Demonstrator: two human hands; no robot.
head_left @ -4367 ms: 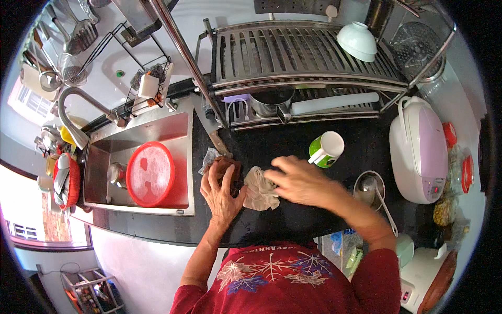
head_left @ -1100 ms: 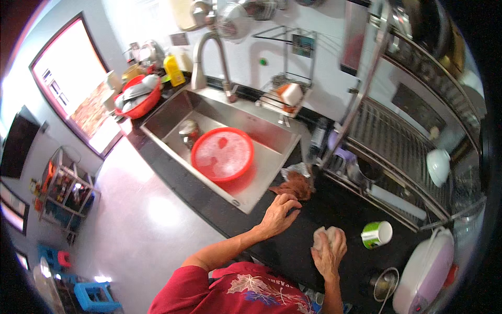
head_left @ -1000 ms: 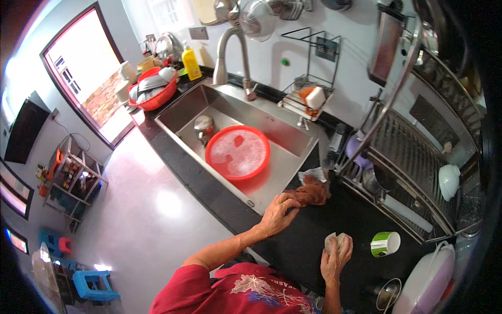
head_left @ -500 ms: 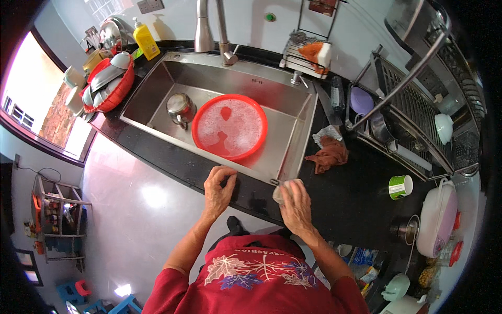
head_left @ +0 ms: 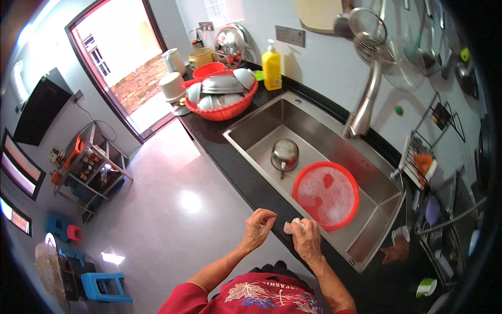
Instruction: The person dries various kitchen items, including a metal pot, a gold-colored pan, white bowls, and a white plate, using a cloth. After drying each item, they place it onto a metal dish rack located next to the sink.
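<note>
My right hand (head_left: 307,242) is closed around a bunched whitish cloth (head_left: 289,227) at the front edge of the black countertop (head_left: 238,184). Just left of it, my left hand (head_left: 256,230) hovers by that edge with its fingers curled in toward the thumb; whatever they may pinch is too small or hidden to tell. Beyond both hands is the steel sink (head_left: 366,183). Inside it stands a red basin (head_left: 353,206) of foamy water, with a small steel pot (head_left: 285,153) lying to its left.
A red basket (head_left: 224,112) of bowls and a yellow pump bottle (head_left: 272,68) stand at the sink's far left. The tap (head_left: 363,107) arches over the back. At right are a brown cloth (head_left: 396,250), a green-and-white cup (head_left: 426,287) and a dish rack (head_left: 449,230).
The view has swung left, showing more of the door and floor. My right hand has come closer to my left, bringing the whitish cloth along the counter edge.
</note>
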